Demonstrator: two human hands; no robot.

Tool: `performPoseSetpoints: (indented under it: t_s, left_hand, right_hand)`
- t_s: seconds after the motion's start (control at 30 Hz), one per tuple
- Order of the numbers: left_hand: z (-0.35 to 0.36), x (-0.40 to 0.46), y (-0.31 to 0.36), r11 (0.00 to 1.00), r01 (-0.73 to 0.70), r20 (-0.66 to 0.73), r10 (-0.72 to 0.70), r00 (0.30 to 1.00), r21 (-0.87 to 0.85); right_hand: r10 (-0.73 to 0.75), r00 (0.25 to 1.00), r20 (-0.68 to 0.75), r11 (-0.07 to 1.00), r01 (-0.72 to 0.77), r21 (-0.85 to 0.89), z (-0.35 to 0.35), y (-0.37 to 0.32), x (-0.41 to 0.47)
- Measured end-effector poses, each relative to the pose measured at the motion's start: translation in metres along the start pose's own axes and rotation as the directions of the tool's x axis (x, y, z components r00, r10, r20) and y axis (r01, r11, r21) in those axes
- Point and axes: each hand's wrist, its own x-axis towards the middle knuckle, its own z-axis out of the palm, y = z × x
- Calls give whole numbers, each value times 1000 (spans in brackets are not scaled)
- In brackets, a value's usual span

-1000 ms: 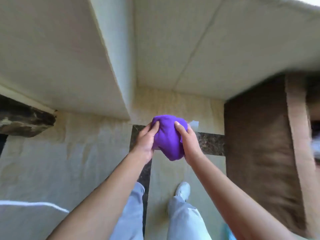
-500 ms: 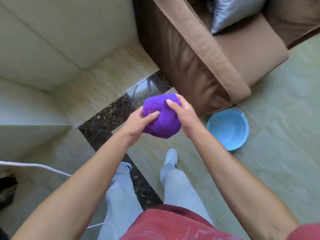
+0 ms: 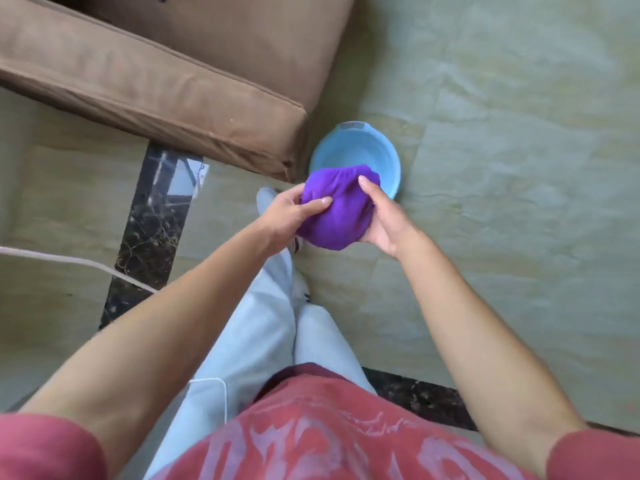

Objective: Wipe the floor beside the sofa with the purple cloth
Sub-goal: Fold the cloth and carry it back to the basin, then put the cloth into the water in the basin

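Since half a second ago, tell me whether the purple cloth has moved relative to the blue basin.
Yes. The purple cloth, bunched between the left hand and right hand, now overlaps the blue basin's near rim; earlier it was clear to the basin's left, by the sofa corner.

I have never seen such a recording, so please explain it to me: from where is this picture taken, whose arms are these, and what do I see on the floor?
The camera sits on a person's head and looks down, so the arms are that person's own. There is no machine. The left hand and the right hand together hold a bunched purple cloth in the air. Below is a pale tiled floor with a dark marble strip. A brown sofa stands at the upper left, and a light blue basin stands on the floor by its corner. A white cable lies at the left.
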Motion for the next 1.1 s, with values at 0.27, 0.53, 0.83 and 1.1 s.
performPoseSetpoints:
  t_s: [0.27,0.53,0.83,1.1]
  left_hand:
    - [36,113,54,978,153,0,-155,988,143]
    - [40,251,15,910,225,-238,-147,960,348]
    - [3,435,-137,884,364,-410,-227,884,294]
    - [-27,536,-219,837,376,-432,-190,882,398]
  right_hand:
    - [-54,946,-320,993,84,81,-70,-49,50]
    - [-2,905,-426,998,28,54,-126,-37,190]
    - [-81,840,-537,889,-183,-421,-193,32,405]
    - [-81,855,-513,856,-204,-476,-228,99,522]
